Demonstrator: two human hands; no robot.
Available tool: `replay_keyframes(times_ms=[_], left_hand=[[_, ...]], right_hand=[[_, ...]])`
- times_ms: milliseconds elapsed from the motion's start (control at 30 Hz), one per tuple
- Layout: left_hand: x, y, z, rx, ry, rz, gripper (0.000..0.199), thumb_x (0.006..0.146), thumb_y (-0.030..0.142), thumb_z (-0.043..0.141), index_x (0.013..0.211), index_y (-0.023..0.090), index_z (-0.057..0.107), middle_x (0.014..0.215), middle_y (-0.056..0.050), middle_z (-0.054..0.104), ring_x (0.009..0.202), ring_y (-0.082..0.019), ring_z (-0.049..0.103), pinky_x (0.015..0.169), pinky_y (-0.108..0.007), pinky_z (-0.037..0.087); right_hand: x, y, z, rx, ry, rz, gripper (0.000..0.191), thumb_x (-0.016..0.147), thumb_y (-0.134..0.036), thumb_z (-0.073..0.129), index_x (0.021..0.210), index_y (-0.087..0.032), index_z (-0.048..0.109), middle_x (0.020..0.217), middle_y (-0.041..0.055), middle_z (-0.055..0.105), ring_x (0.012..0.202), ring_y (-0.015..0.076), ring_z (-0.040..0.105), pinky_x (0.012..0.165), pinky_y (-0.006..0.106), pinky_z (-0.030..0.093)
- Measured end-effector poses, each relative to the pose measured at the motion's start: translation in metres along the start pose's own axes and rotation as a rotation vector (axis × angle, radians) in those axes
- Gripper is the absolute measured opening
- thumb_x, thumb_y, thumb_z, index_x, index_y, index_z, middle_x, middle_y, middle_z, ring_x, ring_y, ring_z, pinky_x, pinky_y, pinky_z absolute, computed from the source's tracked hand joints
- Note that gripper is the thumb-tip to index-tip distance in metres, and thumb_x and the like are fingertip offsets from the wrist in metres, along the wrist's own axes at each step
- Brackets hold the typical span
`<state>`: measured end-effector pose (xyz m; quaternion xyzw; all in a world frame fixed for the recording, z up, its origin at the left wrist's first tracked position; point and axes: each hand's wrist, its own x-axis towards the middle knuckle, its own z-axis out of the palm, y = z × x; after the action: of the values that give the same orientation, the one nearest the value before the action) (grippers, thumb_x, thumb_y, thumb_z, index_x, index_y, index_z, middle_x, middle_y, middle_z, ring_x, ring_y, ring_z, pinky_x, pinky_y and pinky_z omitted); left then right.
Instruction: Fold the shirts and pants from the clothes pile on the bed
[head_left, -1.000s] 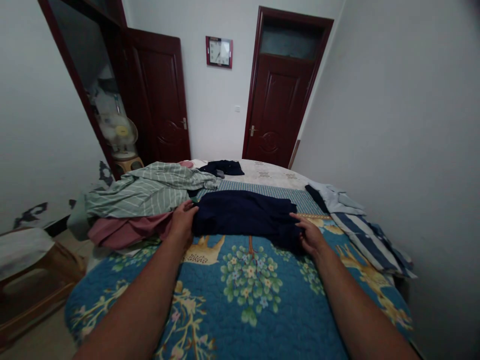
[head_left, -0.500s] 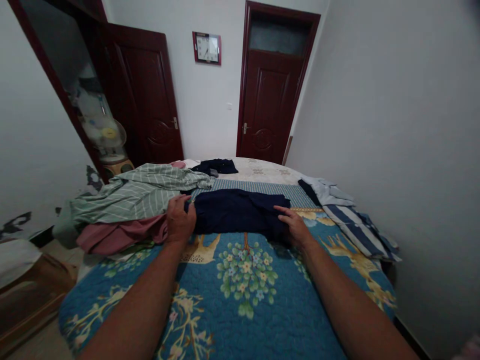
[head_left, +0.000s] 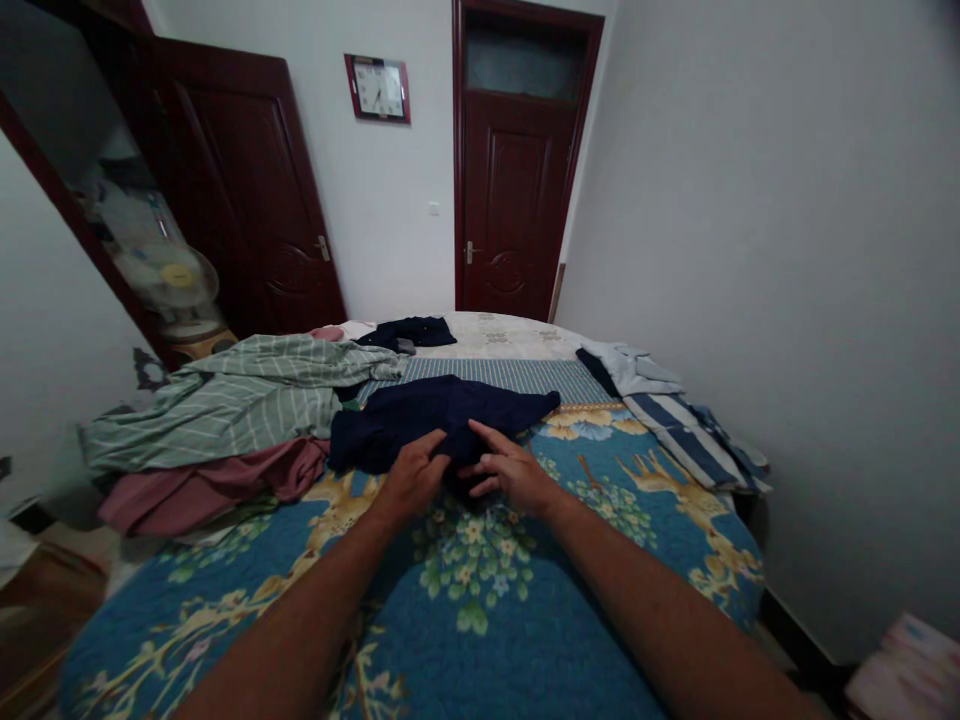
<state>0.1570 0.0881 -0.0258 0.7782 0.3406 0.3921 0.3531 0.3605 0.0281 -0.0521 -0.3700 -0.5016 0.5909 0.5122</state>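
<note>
A dark navy garment [head_left: 420, 405] lies across the bed in front of me, bunched in its middle, with a narrow end pointing right. My left hand [head_left: 414, 475] is at its near edge, thumb and fingers closed on the cloth. Close beside it, my right hand [head_left: 517, 475] touches the garment with the index finger stretched over it and the other fingers apart. A dark fold hangs between the two hands; its underside is hidden.
On the left lie a green striped cloth [head_left: 247, 400] and a pink garment [head_left: 217, 487]. Folded clothes, one striped blue and white [head_left: 682, 435], are stacked on the right. Another dark garment [head_left: 424, 331] rests at the back of the flowered bedspread [head_left: 570, 620].
Both hands have come inward from the garment's two ends to its near middle. The garment has gone from a flat folded strip to a bunched shape. The view has turned slightly right.
</note>
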Motion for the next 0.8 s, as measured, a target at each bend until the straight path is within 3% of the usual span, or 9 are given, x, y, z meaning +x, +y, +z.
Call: replay_keyframes(times_ms=[133, 233, 300, 400, 467, 533, 633, 700, 800], left_hand=[[0.001, 0.01, -0.022, -0.202, -0.169, -0.011, 0.025, 0.082, 0.03, 0.059, 0.089, 0.019, 0.08, 0.099, -0.005, 0.077, 0.101, -0.027, 0.066, 0.094, -0.034, 0.051], [-0.003, 0.015, -0.027, -0.414, -0.294, -0.112, 0.024, 0.079, 0.033, 0.064, 0.083, 0.016, 0.08, 0.101, -0.009, 0.078, 0.099, -0.028, 0.068, 0.09, -0.035, 0.052], [-0.005, 0.012, -0.031, -0.492, -0.205, -0.21, 0.026, 0.073, 0.035, 0.067, 0.085, 0.016, 0.081, 0.101, -0.01, 0.079, 0.098, -0.03, 0.069, 0.086, -0.036, 0.053], [-0.005, 0.0, -0.044, -0.515, 0.125, -0.267, 0.034, 0.061, 0.033, 0.07, 0.089, 0.018, 0.081, 0.103, -0.009, 0.08, 0.104, -0.033, 0.069, 0.088, -0.036, 0.054], [-0.002, -0.008, -0.056, -0.544, 0.254, -0.288, 0.036, 0.058, 0.033, 0.07, 0.09, 0.018, 0.079, 0.102, -0.007, 0.08, 0.103, -0.031, 0.069, 0.088, -0.035, 0.055], [0.001, -0.014, -0.069, -0.59, 0.228, -0.323, 0.029, 0.061, 0.034, 0.07, 0.085, 0.019, 0.075, 0.088, -0.003, 0.077, 0.085, -0.025, 0.069, 0.076, -0.033, 0.055], [0.007, -0.019, -0.084, -0.595, 0.082, -0.336, 0.019, 0.065, 0.033, 0.074, 0.075, 0.02, 0.064, 0.065, 0.004, 0.063, 0.058, -0.014, 0.056, 0.057, -0.025, 0.045], [0.009, -0.022, -0.089, -0.557, 0.049, -0.364, 0.023, 0.063, 0.03, 0.079, 0.077, 0.02, 0.063, 0.063, 0.006, 0.061, 0.055, -0.012, 0.054, 0.055, -0.022, 0.042], [0.011, -0.029, -0.092, -0.496, 0.063, -0.467, 0.035, 0.065, 0.034, 0.084, 0.093, 0.021, 0.068, 0.074, 0.004, 0.071, 0.063, -0.016, 0.064, 0.06, -0.024, 0.048]], right_hand=[[0.012, 0.009, -0.022, -0.308, 0.282, 0.069, 0.086, 0.084, -0.023, 0.059, 0.168, -0.028, 0.037, 0.082, 0.0025, 0.074, 0.067, 0.0215, 0.072, 0.056, 0.031, 0.057], [0.019, 0.012, -0.049, -0.451, 0.455, 0.059, 0.084, 0.083, -0.021, 0.055, 0.166, -0.024, 0.041, 0.068, -0.0003, 0.068, 0.055, 0.0209, 0.065, 0.053, 0.032, 0.055], [0.022, 0.012, -0.07, -0.576, 0.527, 0.006, 0.077, 0.08, -0.019, 0.054, 0.156, -0.023, 0.054, 0.071, 0.0002, 0.069, 0.057, 0.0201, 0.065, 0.059, 0.033, 0.056], [0.023, 0.009, -0.102, -0.769, 0.624, -0.082, 0.057, 0.077, -0.019, 0.051, 0.129, -0.02, 0.073, 0.08, 0.0028, 0.071, 0.068, 0.0213, 0.067, 0.074, 0.037, 0.059], [0.024, 0.006, -0.118, -0.873, 0.684, -0.149, 0.046, 0.079, -0.021, 0.05, 0.117, -0.019, 0.076, 0.087, 0.0053, 0.072, 0.08, 0.0239, 0.069, 0.085, 0.04, 0.058], [0.025, 0.005, -0.13, -0.971, 0.749, -0.231, 0.037, 0.081, -0.023, 0.051, 0.107, -0.019, 0.076, 0.097, 0.0088, 0.071, 0.096, 0.0268, 0.068, 0.098, 0.044, 0.055], [0.027, 0.004, -0.138, -1.059, 0.844, -0.361, 0.027, 0.081, -0.02, 0.052, 0.097, -0.019, 0.073, 0.124, 0.016, 0.066, 0.127, 0.0302, 0.059, 0.115, 0.047, 0.045], [0.027, 0.003, -0.139, -1.063, 0.872, -0.443, 0.025, 0.082, -0.019, 0.051, 0.098, -0.019, 0.071, 0.143, 0.0186, 0.057, 0.143, 0.03, 0.048, 0.123, 0.047, 0.037], [0.026, -0.002, -0.137, -1.055, 0.905, -0.548, 0.024, 0.083, -0.018, 0.048, 0.099, -0.018, 0.066, 0.159, 0.019, 0.046, 0.152, 0.0287, 0.039, 0.129, 0.049, 0.03]])
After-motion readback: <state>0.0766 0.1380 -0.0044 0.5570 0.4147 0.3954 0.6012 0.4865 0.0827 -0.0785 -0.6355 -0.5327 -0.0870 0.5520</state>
